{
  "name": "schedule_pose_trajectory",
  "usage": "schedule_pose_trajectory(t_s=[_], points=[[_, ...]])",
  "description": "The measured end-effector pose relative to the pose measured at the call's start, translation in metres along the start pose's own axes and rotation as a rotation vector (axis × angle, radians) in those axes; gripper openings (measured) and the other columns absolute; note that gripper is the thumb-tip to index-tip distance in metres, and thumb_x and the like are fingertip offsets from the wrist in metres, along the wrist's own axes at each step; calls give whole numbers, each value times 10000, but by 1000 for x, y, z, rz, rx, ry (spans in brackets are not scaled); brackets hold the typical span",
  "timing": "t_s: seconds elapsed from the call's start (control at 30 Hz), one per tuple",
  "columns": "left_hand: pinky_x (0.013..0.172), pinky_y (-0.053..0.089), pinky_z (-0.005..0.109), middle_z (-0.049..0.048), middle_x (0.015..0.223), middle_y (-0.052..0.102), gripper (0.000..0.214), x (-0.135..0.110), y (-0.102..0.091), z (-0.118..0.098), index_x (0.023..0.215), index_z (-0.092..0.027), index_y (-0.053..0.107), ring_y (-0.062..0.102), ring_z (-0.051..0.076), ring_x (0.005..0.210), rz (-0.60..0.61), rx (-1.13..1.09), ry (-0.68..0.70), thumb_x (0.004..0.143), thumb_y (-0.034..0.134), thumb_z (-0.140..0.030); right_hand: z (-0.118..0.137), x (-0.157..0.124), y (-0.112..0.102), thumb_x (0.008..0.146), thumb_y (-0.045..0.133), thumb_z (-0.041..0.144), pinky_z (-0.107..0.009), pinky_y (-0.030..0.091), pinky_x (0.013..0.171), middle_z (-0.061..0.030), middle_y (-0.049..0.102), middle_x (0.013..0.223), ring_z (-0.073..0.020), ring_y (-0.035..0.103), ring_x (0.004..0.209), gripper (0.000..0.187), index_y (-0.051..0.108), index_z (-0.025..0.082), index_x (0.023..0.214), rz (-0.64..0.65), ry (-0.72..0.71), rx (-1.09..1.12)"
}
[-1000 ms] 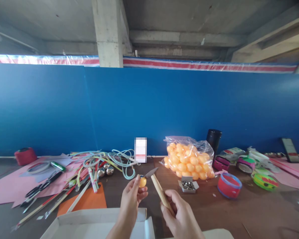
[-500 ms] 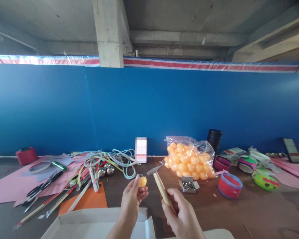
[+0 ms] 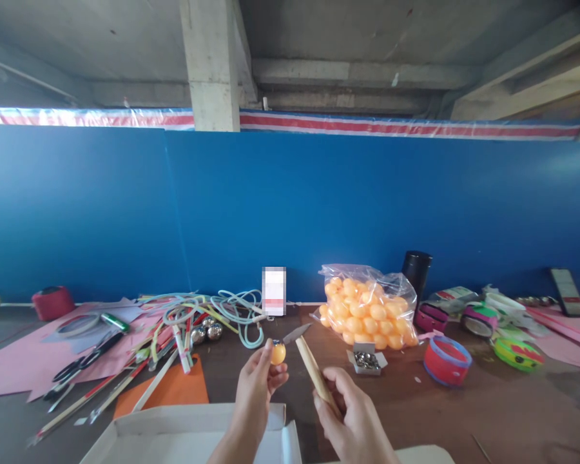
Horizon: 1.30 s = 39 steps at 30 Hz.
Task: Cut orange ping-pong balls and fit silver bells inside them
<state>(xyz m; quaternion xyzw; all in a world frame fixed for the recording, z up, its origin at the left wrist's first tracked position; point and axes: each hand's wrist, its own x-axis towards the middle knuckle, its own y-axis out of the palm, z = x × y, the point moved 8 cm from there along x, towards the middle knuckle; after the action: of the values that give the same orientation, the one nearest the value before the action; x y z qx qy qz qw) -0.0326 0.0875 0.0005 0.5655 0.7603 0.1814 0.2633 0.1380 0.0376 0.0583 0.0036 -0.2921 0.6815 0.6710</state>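
Note:
My left hand [image 3: 257, 381] pinches a small orange ball [image 3: 278, 353], which looks like a ping-pong ball with a dark, shiny patch on top. My right hand [image 3: 344, 407] is wrapped round the pale wooden handle of a small hammer [image 3: 313, 367]. Its thin, grey metal head is just up and right of the ball; whether they touch I cannot tell. Right of the hammer, a small open box [image 3: 367, 361] holds shiny metal pieces. Behind it stands a clear plastic bag [image 3: 367, 312] full of orange balls. Below my left hand lies a white cardboard tray [image 3: 174, 415].
On the left are scissors [image 3: 84, 357], pink paper, orange paper [image 3: 186, 386], coiled pale-blue tubing [image 3: 241, 306], sticks and silver balls [image 3: 214, 331]. A black cylinder [image 3: 415, 274], a red-and-blue round case [image 3: 447, 361] and a phone [image 3: 568, 293] are on the right. A blue partition [image 3: 319, 200] stands behind.
The hammer has shifted slightly left, its metal head tilting and rising a little beside the ball. My left hand still holds the ball in nearly the same place.

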Motion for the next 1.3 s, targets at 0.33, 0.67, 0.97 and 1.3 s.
schedule_pose_trajectory(t_s=[0.33, 0.67, 0.97, 1.3], points=[[502, 526, 183, 8, 570, 603, 376, -3, 1, -4, 802, -107, 628, 604, 92, 509, -21, 2, 8, 641, 754, -422, -1, 0, 2, 770, 494, 257, -186, 437, 435, 5, 598, 646, -120, 539, 481, 148, 526, 196, 901, 16, -4, -17], [508, 527, 181, 4, 568, 599, 378, 0, 0, -4, 802, -111, 622, 611, 95, 526, -13, 12, 18, 651, 742, -436, -1, -1, 4, 782, 493, 273, -193, 448, 443, 16, 587, 608, -117, 525, 451, 144, 534, 194, 895, 25, -3, 3], [491, 521, 177, 5, 557, 602, 364, 1, 0, -4, 804, -113, 619, 608, 97, 511, -16, 8, 23, 646, 752, -413, -1, 0, 2, 780, 489, 306, -187, 455, 447, 5, 600, 634, -132, 561, 507, 165, 532, 200, 898, 20, 4, -5], [514, 520, 172, -6, 541, 598, 347, -2, 2, -5, 792, -118, 623, 610, 94, 529, -5, -1, 18, 632, 769, -390, -3, -1, 3, 786, 488, 283, -196, 451, 443, 21, 588, 594, -116, 527, 437, 137, 525, 198, 887, 23, 5, 1]])
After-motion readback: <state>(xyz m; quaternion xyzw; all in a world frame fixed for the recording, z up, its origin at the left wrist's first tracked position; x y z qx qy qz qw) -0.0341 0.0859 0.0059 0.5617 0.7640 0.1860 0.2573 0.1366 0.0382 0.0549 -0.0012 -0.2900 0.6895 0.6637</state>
